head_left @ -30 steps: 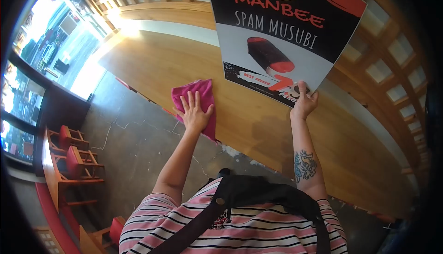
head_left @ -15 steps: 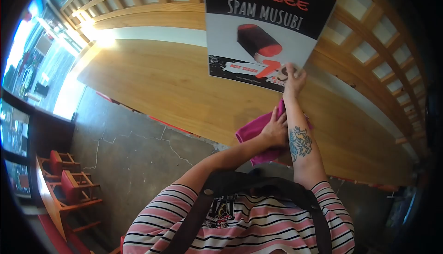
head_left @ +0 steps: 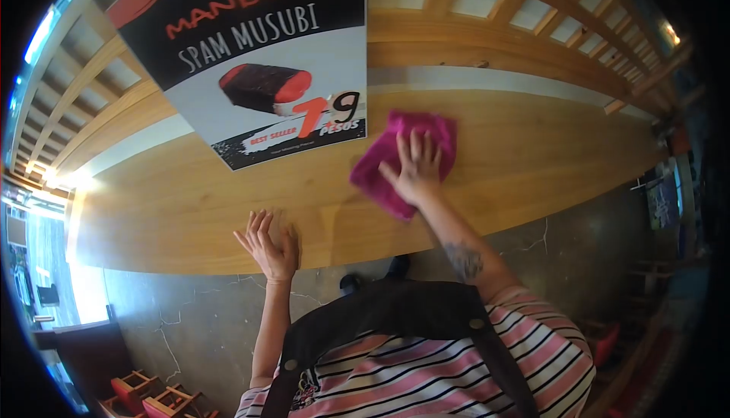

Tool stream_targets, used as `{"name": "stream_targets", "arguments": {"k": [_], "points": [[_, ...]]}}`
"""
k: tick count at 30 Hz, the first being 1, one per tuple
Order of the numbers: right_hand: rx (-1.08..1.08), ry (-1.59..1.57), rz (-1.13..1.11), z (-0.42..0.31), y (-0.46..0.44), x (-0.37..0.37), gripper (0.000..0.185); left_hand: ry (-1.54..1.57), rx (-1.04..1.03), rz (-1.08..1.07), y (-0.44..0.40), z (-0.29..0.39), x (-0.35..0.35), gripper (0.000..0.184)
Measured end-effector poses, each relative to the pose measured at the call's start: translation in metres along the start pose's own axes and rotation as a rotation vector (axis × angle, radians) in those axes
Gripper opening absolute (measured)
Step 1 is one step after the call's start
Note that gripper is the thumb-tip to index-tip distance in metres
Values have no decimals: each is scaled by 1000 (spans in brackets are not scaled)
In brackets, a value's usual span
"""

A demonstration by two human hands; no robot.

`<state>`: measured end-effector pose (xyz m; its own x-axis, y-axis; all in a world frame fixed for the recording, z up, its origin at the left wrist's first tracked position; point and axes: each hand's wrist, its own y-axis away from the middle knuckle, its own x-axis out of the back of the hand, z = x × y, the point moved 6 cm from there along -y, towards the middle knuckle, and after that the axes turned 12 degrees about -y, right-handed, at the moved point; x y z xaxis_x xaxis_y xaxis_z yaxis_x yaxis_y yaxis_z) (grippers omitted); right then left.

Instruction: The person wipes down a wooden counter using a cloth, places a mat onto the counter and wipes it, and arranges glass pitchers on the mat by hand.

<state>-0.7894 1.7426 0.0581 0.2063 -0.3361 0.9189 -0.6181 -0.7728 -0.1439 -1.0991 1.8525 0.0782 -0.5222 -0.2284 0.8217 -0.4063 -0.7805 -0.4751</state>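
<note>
A pink cloth (head_left: 372, 172) lies on the long wooden table (head_left: 517, 144). My right hand (head_left: 417, 166) presses flat on it with spread fingers. Near the table's front edge, my left hand (head_left: 269, 245) is held with its fingers apart and nothing in it. Beyond my hands a large printed poster (head_left: 228, 45) reads "MANBEE SPAM MUSUBI"; its bottom edge is over the far part of the table, and neither hand touches it.
A wooden lattice (head_left: 487, 15) runs along the table's far side. Wooden chairs with red seats (head_left: 133, 389) stand at the lower left. Cracked concrete floor (head_left: 205, 319) shows below the table, and bright windows are at the left.
The view has swung right. My right hand has let go of the poster and now lies on the cloth. My left hand, which was on the cloth, has come off it and moved left.
</note>
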Motion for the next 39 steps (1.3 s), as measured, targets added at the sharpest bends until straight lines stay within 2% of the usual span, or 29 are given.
{"name": "stream_targets", "arguments": {"k": [3,4,6,9,11,12,13,16,19,20,21,23,24,25,26,28,29,30,31,32,33,34,36,39], "points": [[-189,51,-33,49,-70,9,77,1,-107,70,2,1,4,29],[-285,97,-100,52,-88,8,79,6,-114,66,2,0,4,29],[-389,56,-60,44,-104,-1,82,-9,-111,75,3,-1,1,26],[-324,44,-89,49,-102,1,81,2,-97,89,1,-7,-4,23],[-282,79,-94,81,-92,23,80,-9,-62,91,2,-10,-2,21],[-320,160,-102,112,-85,40,80,-12,-62,86,2,-10,-2,21],[-353,140,-19,159,-73,48,80,0,-68,96,2,-10,-3,20],[-741,177,35,262,-7,94,81,33,-95,112,2,-11,-3,19],[-887,163,57,241,34,93,80,55,-118,110,4,-7,-2,19],[-850,159,21,200,37,85,79,51,-126,110,2,-7,-2,18],[-712,137,18,147,37,66,79,78,-121,119,1,-13,0,19],[-199,48,62,31,50,26,77,128,-138,88,1,-17,-6,19],[-44,-78,-124,-31,58,23,76,154,-144,55,3,-17,-9,19],[130,-154,-32,-72,72,5,74,99,-186,24,2,-11,-9,23],[292,-162,76,-98,89,-14,75,118,-202,23,1,-2,-5,23],[346,-231,47,-96,97,-6,79,25,-300,9,2,29,-3,28],[305,-220,-11,-73,102,-1,81,146,-318,-8,9,41,-7,33],[232,-156,21,-41,107,12,81,194,-381,-33,16,59,-12,32],[75,-235,8,10,111,21,83,247,-458,-52,22,85,-5,32],[33,-123,178,60,115,38,86,298,-527,-83,25,107,3,32],[-245,-205,20,103,112,86,87,303,-534,-84,31,116,1,32],[-348,6,242,162,121,94,89,362,-543,-135,39,124,-5,32],[-483,147,271,241,122,122,89,416,-557,-171,47,140,-17,32],[-415,153,220,239,72,125,86,389,-508,-192,49,163,-35,32]]}}
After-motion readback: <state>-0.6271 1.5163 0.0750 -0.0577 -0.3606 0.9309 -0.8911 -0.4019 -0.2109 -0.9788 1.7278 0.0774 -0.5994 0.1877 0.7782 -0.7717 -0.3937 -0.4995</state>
